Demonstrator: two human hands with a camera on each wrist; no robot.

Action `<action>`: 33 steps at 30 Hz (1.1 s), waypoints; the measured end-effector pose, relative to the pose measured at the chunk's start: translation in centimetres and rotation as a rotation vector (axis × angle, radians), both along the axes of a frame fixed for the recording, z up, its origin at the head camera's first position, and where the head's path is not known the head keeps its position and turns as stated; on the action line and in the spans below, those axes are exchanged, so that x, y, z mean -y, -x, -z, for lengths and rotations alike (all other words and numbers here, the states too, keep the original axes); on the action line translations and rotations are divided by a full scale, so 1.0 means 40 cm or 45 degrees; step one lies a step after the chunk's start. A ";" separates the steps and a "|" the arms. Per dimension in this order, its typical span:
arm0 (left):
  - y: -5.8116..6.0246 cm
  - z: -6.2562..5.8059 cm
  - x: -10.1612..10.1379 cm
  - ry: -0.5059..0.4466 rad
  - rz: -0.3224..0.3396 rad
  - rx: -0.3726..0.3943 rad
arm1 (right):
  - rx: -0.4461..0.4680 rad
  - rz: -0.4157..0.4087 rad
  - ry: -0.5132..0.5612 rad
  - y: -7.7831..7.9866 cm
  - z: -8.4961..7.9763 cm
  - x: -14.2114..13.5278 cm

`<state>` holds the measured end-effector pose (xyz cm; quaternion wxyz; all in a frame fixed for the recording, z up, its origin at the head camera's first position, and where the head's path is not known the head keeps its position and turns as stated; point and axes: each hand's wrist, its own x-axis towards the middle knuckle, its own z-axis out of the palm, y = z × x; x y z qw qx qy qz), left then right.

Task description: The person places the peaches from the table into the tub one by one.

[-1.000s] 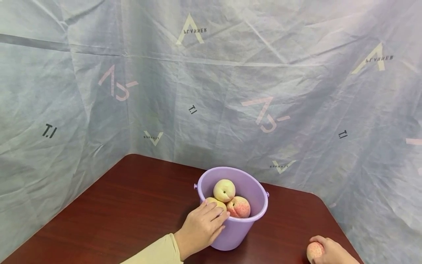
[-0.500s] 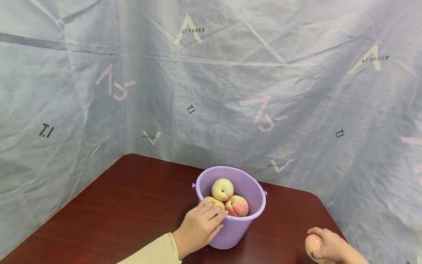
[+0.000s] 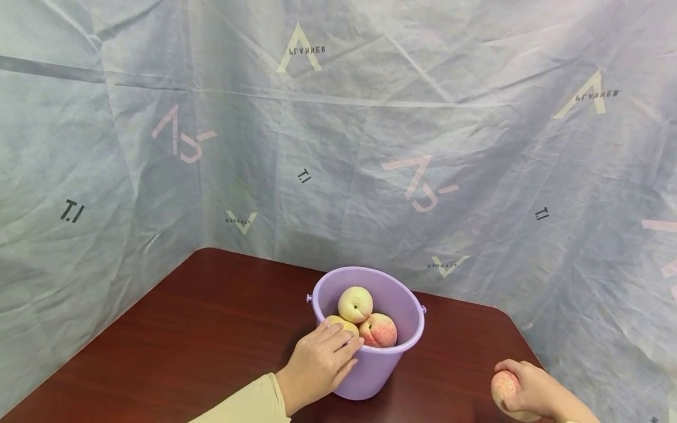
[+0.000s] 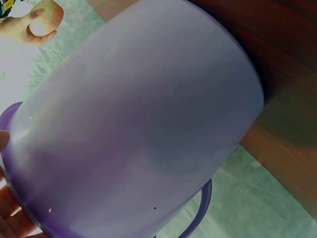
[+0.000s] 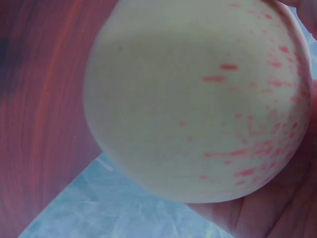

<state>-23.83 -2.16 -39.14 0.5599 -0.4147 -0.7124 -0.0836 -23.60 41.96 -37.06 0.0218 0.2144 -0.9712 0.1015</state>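
A light purple bucket [image 3: 370, 373] stands on the table, with a pale yellow peach [image 3: 355, 304], a red-blushed peach [image 3: 381, 331] and a yellow peach [image 3: 344, 326] visible inside. My left hand [image 3: 317, 363] grips the bucket's near left rim, its fingers reaching over the edge by the yellow peach. The left wrist view is filled by the bucket's side wall [image 4: 138, 109], fingers at its rim. Over at the right, my right hand [image 3: 536, 390] holds a red-speckled pale peach [image 3: 505, 386] above the table. That peach [image 5: 193, 99] looms large in the right wrist view.
The dark red wooden table [image 3: 211, 329] extends left and right of the bucket. Grey printed cloth [image 3: 338, 147] hangs behind and at both sides. A purple handle [image 4: 203, 208] curves out beside the bucket in the left wrist view.
My right hand has lifted the peach and come further into view, up from the lower right. My left hand stays at the bucket's rim. The whole head view has shifted slightly.
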 end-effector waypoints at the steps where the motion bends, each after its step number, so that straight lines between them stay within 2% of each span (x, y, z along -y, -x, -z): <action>1: 0.000 0.000 0.000 -0.002 0.004 0.003 | 0.007 0.014 -0.004 -0.001 -0.003 0.001; 4: 0.000 0.002 -0.002 -0.017 0.017 0.005 | 0.005 0.054 -0.016 -0.007 -0.011 0.005; 8: 0.000 0.006 -0.004 -0.057 0.035 -0.009 | -0.026 0.057 -0.018 -0.016 -0.018 0.013; 18: 0.006 0.012 -0.003 -0.120 0.039 -0.072 | -0.216 0.040 -0.058 -0.037 -0.039 0.036; 25: 0.008 0.023 -0.005 -0.138 0.029 -0.076 | -0.235 0.114 -0.099 -0.044 -0.067 0.046; 33: 0.009 0.033 -0.005 -0.124 0.038 -0.068 | -0.278 0.134 -0.100 -0.054 -0.068 0.045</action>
